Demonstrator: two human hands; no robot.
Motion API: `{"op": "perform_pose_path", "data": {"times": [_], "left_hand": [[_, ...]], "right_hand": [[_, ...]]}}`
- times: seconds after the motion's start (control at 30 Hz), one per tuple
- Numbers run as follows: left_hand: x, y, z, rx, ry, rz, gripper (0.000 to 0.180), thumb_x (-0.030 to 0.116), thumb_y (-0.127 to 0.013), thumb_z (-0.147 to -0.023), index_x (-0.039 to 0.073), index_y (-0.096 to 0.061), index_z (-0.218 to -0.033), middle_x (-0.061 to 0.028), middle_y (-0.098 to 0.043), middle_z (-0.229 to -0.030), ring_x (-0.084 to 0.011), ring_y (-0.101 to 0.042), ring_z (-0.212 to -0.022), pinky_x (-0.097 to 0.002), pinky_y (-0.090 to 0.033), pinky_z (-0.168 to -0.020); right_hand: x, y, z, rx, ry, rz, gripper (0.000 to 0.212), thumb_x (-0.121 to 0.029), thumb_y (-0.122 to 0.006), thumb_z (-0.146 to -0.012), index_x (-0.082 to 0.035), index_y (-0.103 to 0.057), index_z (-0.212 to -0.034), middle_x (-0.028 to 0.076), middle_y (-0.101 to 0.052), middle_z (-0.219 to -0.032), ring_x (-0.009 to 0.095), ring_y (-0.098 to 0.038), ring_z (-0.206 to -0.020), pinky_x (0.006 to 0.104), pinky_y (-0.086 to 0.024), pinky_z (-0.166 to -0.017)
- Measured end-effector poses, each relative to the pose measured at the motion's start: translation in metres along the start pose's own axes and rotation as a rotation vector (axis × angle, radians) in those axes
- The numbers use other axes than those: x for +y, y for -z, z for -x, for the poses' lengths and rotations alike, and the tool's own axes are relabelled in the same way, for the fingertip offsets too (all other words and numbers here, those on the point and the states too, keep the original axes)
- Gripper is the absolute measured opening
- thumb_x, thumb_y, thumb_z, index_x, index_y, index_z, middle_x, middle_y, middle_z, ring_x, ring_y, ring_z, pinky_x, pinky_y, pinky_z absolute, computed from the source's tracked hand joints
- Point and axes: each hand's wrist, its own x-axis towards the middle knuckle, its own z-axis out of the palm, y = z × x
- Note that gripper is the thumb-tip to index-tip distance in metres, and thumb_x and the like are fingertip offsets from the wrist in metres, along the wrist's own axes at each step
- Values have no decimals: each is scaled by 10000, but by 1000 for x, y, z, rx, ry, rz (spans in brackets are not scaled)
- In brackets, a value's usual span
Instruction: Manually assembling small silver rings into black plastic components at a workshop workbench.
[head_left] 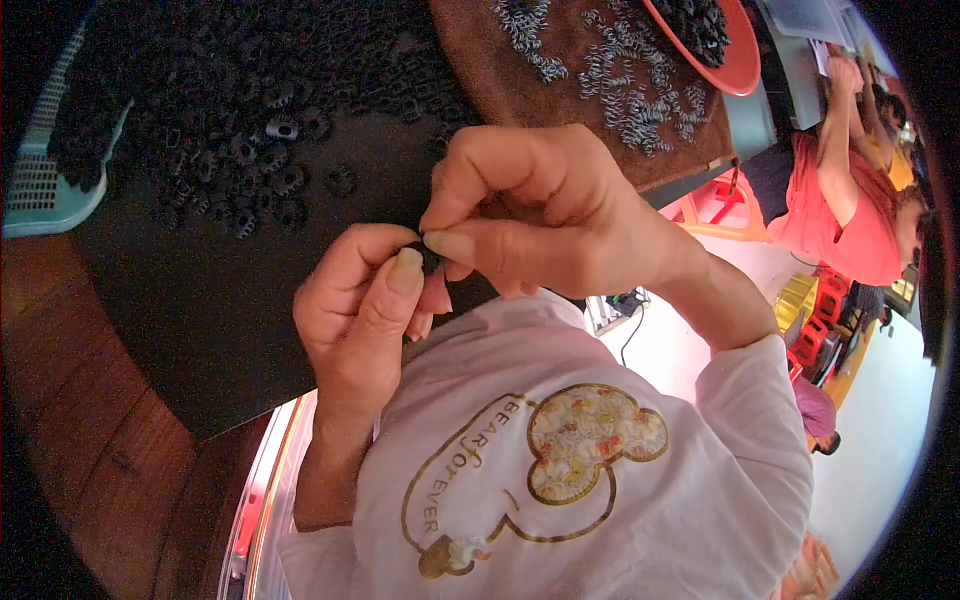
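My left hand (362, 312) and my right hand (560, 215) meet above the near edge of the dark table. Between my left thumb and fingers sits a small black plastic claw-clip piece (430, 258), mostly covered by fingertips. My right thumb and forefinger are pinched together right against it; whether they grip the same piece or some tiny part is hidden. Beyond my left hand spreads a big heap of similar black claw-clip pieces (265, 160). Small metal coil springs (630, 85) lie scattered past my right hand.
The springs rest on a brown cloth (590, 140). A red-orange bowl (742, 70) of black pieces stands at the far right, a teal basket (75, 215) at the left. Other people, one in a red shirt (845, 215), sit to the right near stools (722, 205).
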Motion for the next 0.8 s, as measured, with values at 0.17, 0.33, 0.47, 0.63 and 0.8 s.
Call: {"op": "perform_pose_path", "data": {"times": [0.17, 0.33, 0.47, 0.63, 0.8], "left_hand": [[0, -10, 2, 62, -61, 75, 177, 159, -546, -936, -10, -580, -976, -63, -647, -808, -39, -500, -597, -174, -387, -512], [-5, -1, 4, 2, -78, 54, 182, 163, -549, -937, -10, -581, -984, -54, -644, -811, -39, -500, -607, -178, -396, -530], [-3, -7, 5, 11, -85, -19, 192, 169, -548, -939, -14, -582, -986, -42, -627, -787, -37, -486, -605, -179, -392, -540], [-6, -6, 0, -13, -120, -34, 196, 174, -544, -942, -15, -583, -981, -32, -613, -763, -33, -474, -596, -179, -386, -533], [-6, -6, -2, -22, -102, -31, 200, 181, -543, -943, -12, -584, -967, -25, -600, -730, -30, -461, -578, -178, -377, -522]], "right_hand": [[21, -7, 1, 80, 344, 229, 19, 43, -561, -871, 35, -567, -886, 72, -577, -734, 120, -565, -633, 237, -418, -519], [21, -5, 0, 99, 615, 562, 75, 81, -559, -844, 39, -560, -907, 91, -563, -726, 171, -567, -634, 271, -424, -530], [20, -4, 5, 99, 488, 482, 68, 37, -583, -857, 26, -561, -921, 70, -569, -739, 121, -547, -648, 256, -419, -528], [8, -4, 9, 102, 191, 273, 68, -20, -599, -881, 14, -568, -931, 30, -575, -775, 63, -528, -699, 228, -424, -556], [17, 6, 5, 52, 246, 274, 67, -14, -608, -878, 14, -584, -934, 16, -588, -805, 70, -547, -749, 202, -435, -637]]}}
